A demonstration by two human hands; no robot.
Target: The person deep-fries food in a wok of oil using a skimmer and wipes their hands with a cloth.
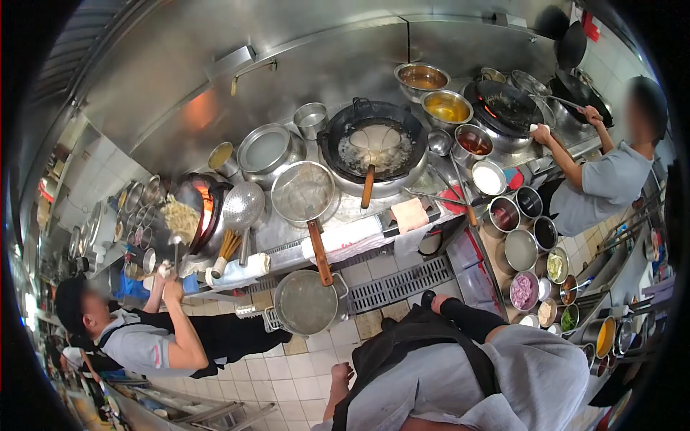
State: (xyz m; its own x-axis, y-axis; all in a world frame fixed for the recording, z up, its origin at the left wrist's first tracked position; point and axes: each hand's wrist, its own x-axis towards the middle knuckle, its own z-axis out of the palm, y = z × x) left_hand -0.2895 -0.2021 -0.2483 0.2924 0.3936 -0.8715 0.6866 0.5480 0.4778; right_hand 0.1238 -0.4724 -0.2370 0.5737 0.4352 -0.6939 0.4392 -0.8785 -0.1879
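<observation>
My left hand (343, 373) hangs at my side above the tiled floor, loosely curled, fingers slightly apart and holding nothing I can see. My right hand (440, 304), past a black arm sleeve, is low in front of me by a dark shoe; its fingers are not clear. Ahead, a black wok (332, 153) of bubbling liquid holds a wire strainer with a wooden handle (368, 188); neither hand touches it. A mesh strainer (302, 192) with a wooden handle lies on the counter, left of the wok. Below it stands a large metal pot (305, 302).
At left, a person (154, 345) works a flaming wok (183, 219); at right, another person (611, 172) works a second wok (503, 104). Ingredient bowls (520, 250) crowd the right-hand counter. A perforated ladle (244, 206) lies on the stove. A floor drain grate (399, 280) runs along it.
</observation>
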